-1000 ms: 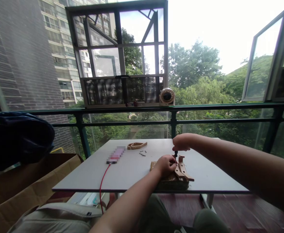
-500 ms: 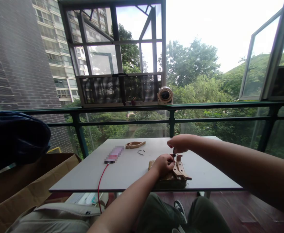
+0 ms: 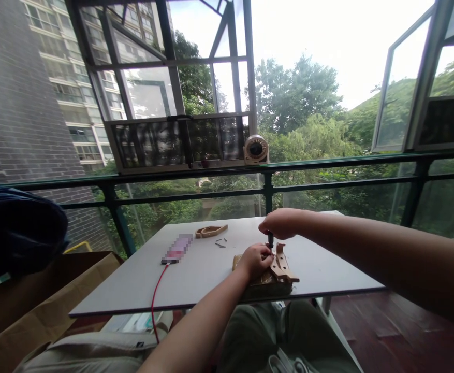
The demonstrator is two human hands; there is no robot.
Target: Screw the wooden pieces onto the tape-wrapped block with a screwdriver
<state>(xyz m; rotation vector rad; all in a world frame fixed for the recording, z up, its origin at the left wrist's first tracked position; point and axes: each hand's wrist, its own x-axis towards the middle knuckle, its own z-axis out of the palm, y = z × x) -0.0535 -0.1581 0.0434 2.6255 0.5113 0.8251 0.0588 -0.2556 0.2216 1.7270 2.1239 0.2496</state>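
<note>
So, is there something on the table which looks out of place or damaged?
Nothing looks spilled or damaged. Only some small dark pieces, perhaps screws, lie loose at differing angles on the white table near the curved wooden piece; that looks slightly untidy.

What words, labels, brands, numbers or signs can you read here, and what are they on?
None can be read.
Small dark tag on the pale fabric: too small.
Pink device on the table: pixelated.
Block under the wooden pieces: no legible text.
Screwdriver in the right hand: no legible text.
</note>
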